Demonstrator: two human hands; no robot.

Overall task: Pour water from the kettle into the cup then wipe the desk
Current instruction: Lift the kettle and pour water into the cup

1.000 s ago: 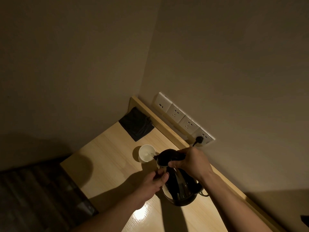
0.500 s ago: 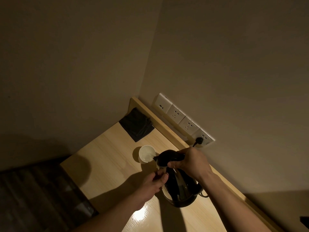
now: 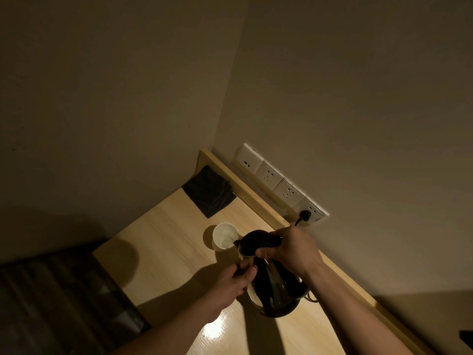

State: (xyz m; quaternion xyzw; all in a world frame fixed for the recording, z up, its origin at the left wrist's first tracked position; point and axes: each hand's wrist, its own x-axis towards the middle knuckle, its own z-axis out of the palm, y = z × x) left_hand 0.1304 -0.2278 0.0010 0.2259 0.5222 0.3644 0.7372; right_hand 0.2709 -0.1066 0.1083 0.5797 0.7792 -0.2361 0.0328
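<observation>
A dark, shiny kettle (image 3: 275, 290) is tilted toward a white cup (image 3: 224, 237), its spout right at the cup's rim. Water glints inside the cup. My right hand (image 3: 289, 249) is shut on the kettle's black handle from above. My left hand (image 3: 235, 280) rests against the kettle's side below the spout, fingers curled on it. The cup stands upright on the light wooden desk (image 3: 163, 249). A folded black cloth (image 3: 208, 194) lies at the desk's far corner, apart from both hands.
A row of white wall sockets (image 3: 279, 183) runs above the desk's raised back edge, with a black plug (image 3: 304, 215) in the nearest one. Walls close the far corner. Dark floor lies left of the desk. A bright light reflection sits on the desk near me.
The kettle stays tilted at the cup with both hands on it. Its spout sits a little closer to the cup's rim, and more water shows in the cup.
</observation>
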